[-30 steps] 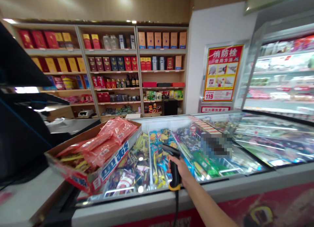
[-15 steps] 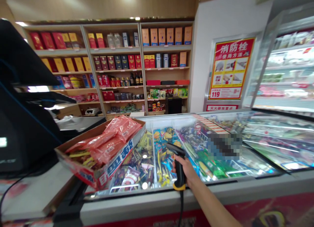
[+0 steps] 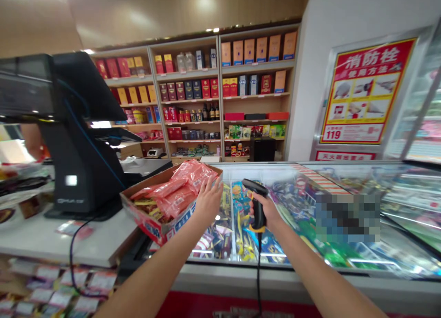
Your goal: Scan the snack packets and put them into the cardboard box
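My right hand [image 3: 263,210] is wrapped round the handle of a black and yellow barcode scanner [image 3: 255,187], whose cord hangs straight down. My left hand [image 3: 209,196] reaches over the right edge of an open cardboard box [image 3: 153,228], its fingers stretched out at the pink plastic packets [image 3: 179,194] heaped inside. Whether the fingertips touch a packet is hard to tell. The box rests at the left end of a glass-topped chest freezer [image 3: 237,270], where colourful ice-cream packs show through the glass.
A black checkout terminal [image 3: 82,171] stands on the white counter [image 3: 103,237] at left, with a cable hanging over the edge. Small packets [image 3: 69,279] fill a rack below. Behind are shelves [image 3: 188,104] of boxed bottles and a red poster [image 3: 368,93]. Part of a person's arm [image 3: 31,141] shows at far left.
My left hand has come into view and reached to the pink packets in the box. The view has swung left, showing more of the terminal and counter. My right hand still holds the scanner.
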`<control>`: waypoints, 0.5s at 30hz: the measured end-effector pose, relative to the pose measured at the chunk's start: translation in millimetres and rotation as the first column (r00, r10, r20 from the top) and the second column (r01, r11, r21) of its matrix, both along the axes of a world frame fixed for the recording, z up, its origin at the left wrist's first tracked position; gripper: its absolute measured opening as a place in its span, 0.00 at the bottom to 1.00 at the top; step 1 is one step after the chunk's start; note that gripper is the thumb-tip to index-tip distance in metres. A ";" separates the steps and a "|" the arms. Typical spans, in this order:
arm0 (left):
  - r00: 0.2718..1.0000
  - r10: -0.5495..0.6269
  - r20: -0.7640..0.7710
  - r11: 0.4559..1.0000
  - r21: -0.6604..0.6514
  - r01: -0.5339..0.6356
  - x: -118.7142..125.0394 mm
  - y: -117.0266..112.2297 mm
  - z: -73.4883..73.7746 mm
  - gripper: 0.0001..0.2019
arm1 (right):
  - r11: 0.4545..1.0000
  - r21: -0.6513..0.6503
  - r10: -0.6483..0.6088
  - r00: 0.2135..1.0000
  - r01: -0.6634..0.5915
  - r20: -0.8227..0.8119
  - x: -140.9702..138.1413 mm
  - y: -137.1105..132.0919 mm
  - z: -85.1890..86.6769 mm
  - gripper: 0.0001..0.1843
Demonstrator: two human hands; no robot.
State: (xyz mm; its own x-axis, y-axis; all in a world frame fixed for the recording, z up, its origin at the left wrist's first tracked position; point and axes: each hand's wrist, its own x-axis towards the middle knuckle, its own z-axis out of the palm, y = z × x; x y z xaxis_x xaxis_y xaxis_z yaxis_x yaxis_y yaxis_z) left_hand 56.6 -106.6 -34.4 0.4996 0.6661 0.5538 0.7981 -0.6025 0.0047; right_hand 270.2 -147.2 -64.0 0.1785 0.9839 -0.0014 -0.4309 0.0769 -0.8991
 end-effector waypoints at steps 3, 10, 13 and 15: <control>0.974 0.127 -0.190 0.991 -0.016 -0.132 -4.6 34.7 -8.8 0.24 | 0.999 -0.034 0.037 0.996 -0.039 -0.075 -5.9 30.1 3.4 0.13; 0.969 0.166 -0.182 0.986 0.036 -0.163 -7.7 58.5 -31.2 0.23 | 0.995 -0.023 0.092 0.994 -0.094 -0.063 -8.6 48.8 -16.7 0.12; 0.979 0.163 -0.124 0.985 -0.032 -0.168 -1.0 56.7 -13.7 0.20 | 0.993 -0.011 0.114 0.992 -0.115 -0.061 -3.4 46.6 -26.8 0.13; 0.978 0.209 -0.021 0.972 -0.106 -0.210 -3.9 61.3 10.2 0.19 | 0.992 -0.008 0.122 0.991 -0.122 -0.063 0.3 45.6 -31.3 0.14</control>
